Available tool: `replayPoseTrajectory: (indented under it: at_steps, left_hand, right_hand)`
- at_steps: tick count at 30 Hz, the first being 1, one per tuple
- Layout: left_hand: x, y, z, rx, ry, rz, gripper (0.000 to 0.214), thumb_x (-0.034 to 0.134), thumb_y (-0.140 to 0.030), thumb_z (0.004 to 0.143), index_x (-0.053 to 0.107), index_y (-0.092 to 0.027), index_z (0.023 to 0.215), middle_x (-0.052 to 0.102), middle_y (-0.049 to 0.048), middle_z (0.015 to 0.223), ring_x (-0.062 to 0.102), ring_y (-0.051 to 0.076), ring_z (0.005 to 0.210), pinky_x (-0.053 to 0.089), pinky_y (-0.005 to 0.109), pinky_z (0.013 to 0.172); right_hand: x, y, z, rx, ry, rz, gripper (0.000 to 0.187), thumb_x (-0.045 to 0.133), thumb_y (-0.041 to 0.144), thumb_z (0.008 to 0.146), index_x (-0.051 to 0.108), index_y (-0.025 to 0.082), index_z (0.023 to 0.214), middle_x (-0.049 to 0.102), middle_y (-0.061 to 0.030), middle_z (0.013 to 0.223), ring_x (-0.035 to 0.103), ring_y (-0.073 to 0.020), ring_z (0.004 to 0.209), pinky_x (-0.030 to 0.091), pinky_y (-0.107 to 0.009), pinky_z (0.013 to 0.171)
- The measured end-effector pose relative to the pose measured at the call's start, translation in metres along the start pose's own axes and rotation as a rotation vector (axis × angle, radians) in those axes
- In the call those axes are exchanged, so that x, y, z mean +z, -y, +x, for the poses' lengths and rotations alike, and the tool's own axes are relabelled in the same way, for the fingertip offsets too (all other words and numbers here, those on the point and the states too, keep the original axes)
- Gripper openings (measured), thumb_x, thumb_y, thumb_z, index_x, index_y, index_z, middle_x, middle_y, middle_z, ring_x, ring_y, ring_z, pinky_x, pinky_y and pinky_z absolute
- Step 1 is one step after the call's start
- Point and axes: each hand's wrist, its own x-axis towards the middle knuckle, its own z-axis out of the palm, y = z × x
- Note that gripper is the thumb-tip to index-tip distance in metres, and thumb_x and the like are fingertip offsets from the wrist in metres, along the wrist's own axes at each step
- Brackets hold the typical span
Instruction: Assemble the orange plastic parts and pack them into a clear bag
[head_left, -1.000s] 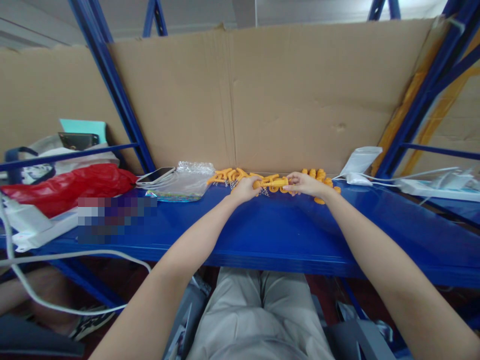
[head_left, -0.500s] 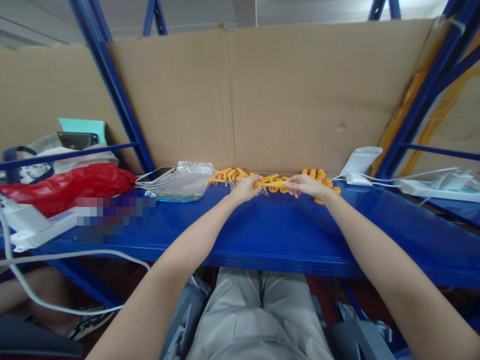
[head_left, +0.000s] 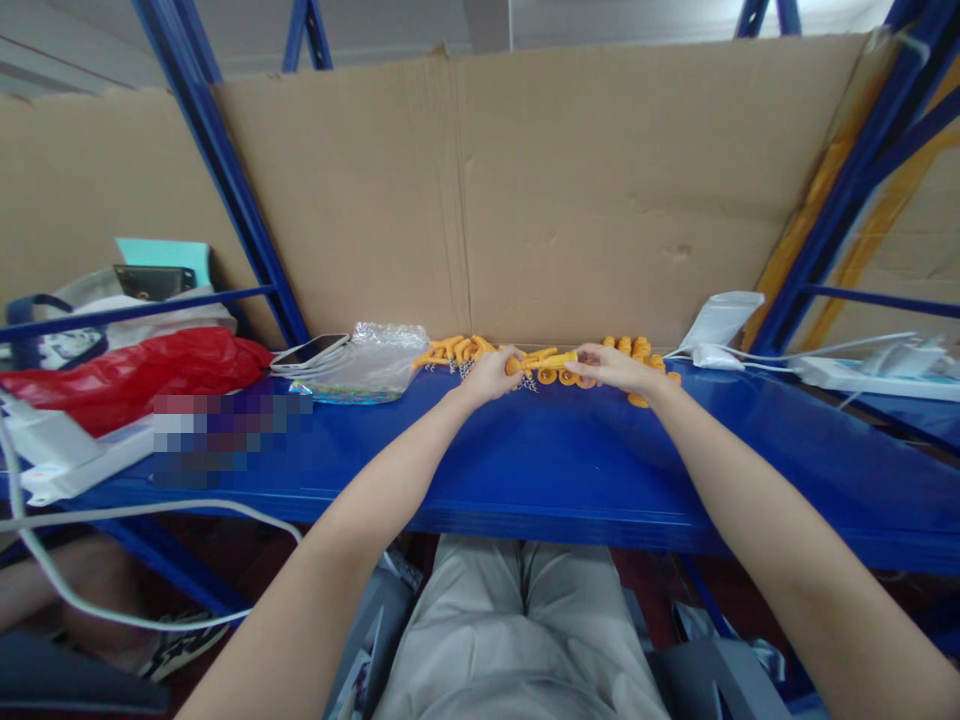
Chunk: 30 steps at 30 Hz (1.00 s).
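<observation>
A slim yellow-orange plastic piece point(head_left: 551, 361) spans the gap between my two hands above the back of the blue shelf. My left hand point(head_left: 491, 375) is closed on its left end, where a round orange part shows at the fingertips. The fingers of my right hand point(head_left: 611, 366) pinch its right end. Left of my left hand lie orange branched pieces point(head_left: 450, 349) with small metal chains. Several orange rings point(head_left: 549, 376) rest just below the held piece. Rounded orange pieces point(head_left: 641, 350) stand in rows behind and right of my right hand, which partly hides them.
A clear plastic bag point(head_left: 375, 365) and a phone point(head_left: 322, 347) with a white cable lie left of the orange pieces. Farther left are a red bag point(head_left: 142, 370) and a white power strip point(head_left: 90, 460). A cardboard sheet point(head_left: 570, 200) walls off the back. White chargers point(head_left: 716, 330) lie right.
The yellow-orange piece now sits a little higher and shows more plainly between my hands. My right hand has turned slightly, its fingers drawn in around the right end. My left hand stays nearly still.
</observation>
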Motion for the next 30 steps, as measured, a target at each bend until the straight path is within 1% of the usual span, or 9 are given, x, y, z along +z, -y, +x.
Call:
replayPoseTrajectory:
  at_steps: [3,5,8,10,15,18,21,25,30]
  left_hand:
    - [-0.002,-0.002,-0.001,-0.050,0.016,-0.068,0.027,0.063,-0.012,0.081,0.066,-0.015,0.108,0.061,-0.0052,0.056,0.058,0.010,0.046,0.048,0.020,0.054]
    - [-0.002,-0.004,-0.003,-0.070,0.023,-0.106,0.026,0.064,-0.009,0.079,0.066,-0.015,0.104,0.060,-0.0058,0.056,0.057,0.008,0.045,0.046,0.018,0.051]
    - [-0.002,-0.008,-0.005,-0.090,0.040,-0.174,0.024,0.064,-0.006,0.077,0.066,-0.014,0.100,0.059,-0.0061,0.056,0.056,0.007,0.043,0.044,0.016,0.046]
    - [0.000,-0.011,-0.006,-0.090,0.047,-0.215,0.024,0.064,-0.006,0.077,0.065,-0.014,0.099,0.059,-0.0065,0.056,0.055,0.006,0.042,0.043,0.015,0.045]
    - [-0.001,-0.016,-0.007,-0.057,0.058,-0.185,0.023,0.063,-0.008,0.077,0.065,-0.014,0.099,0.058,-0.0065,0.056,0.056,0.008,0.044,0.044,0.018,0.048]
    - [-0.003,-0.017,-0.005,0.020,-0.010,-0.088,0.022,0.066,-0.009,0.072,0.067,-0.015,0.094,0.059,-0.0057,0.058,0.058,0.010,0.052,0.044,0.020,0.055]
    - [-0.003,-0.018,-0.003,0.059,-0.082,-0.059,0.021,0.068,-0.012,0.069,0.067,-0.016,0.089,0.059,-0.0057,0.059,0.058,0.011,0.059,0.043,0.020,0.059]
    - [-0.002,-0.019,-0.005,-0.003,-0.053,-0.162,0.021,0.067,-0.013,0.068,0.066,-0.015,0.090,0.054,-0.0075,0.054,0.051,0.009,0.051,0.038,0.019,0.052]
    - [0.000,-0.021,-0.006,-0.073,0.002,-0.259,0.023,0.066,-0.015,0.070,0.065,-0.015,0.092,0.051,-0.0088,0.051,0.044,0.006,0.041,0.033,0.018,0.045]
  right_hand:
    - [0.008,0.010,0.000,-0.114,-0.145,-0.265,0.047,0.066,0.049,0.085,0.060,0.016,0.118,0.069,-0.0147,0.114,0.065,-0.0267,0.098,0.048,-0.038,0.082]
    - [0.015,0.020,-0.001,-0.184,-0.218,-0.534,0.049,0.070,0.039,0.083,0.059,0.013,0.123,0.065,-0.0184,0.125,0.060,-0.0307,0.112,0.044,-0.040,0.088]
    - [0.026,0.035,-0.004,-0.203,-0.221,-0.889,0.032,0.061,0.027,0.088,0.065,0.009,0.114,0.069,-0.0210,0.116,0.059,-0.0332,0.113,0.037,-0.041,0.090]
    - [0.032,0.042,-0.005,-0.184,-0.212,-1.016,0.028,0.054,0.021,0.090,0.066,0.007,0.111,0.071,-0.0218,0.110,0.061,-0.0325,0.108,0.034,-0.040,0.088]
    - [0.034,0.048,-0.005,-0.088,-0.173,-1.104,0.029,0.047,0.018,0.090,0.070,0.007,0.105,0.074,-0.0209,0.098,0.067,-0.0289,0.093,0.029,-0.039,0.083]
    - [0.033,0.049,-0.005,-0.056,-0.142,-1.105,0.030,0.047,0.020,0.090,0.072,0.009,0.104,0.075,-0.0194,0.096,0.068,-0.0276,0.089,0.029,-0.038,0.082]
    - [0.033,0.052,-0.005,-0.034,-0.176,-1.100,0.030,0.047,0.018,0.090,0.072,0.010,0.104,0.075,-0.0193,0.097,0.067,-0.0276,0.090,0.029,-0.039,0.083]
    - [0.035,0.054,-0.006,-0.017,-0.253,-1.118,0.032,0.043,0.012,0.091,0.073,0.010,0.103,0.075,-0.0193,0.097,0.064,-0.0283,0.093,0.029,-0.040,0.084]
    - [0.037,0.053,-0.006,-0.022,-0.274,-1.134,0.038,0.037,0.010,0.093,0.073,0.010,0.102,0.075,-0.0183,0.095,0.062,-0.0279,0.090,0.029,-0.040,0.083]
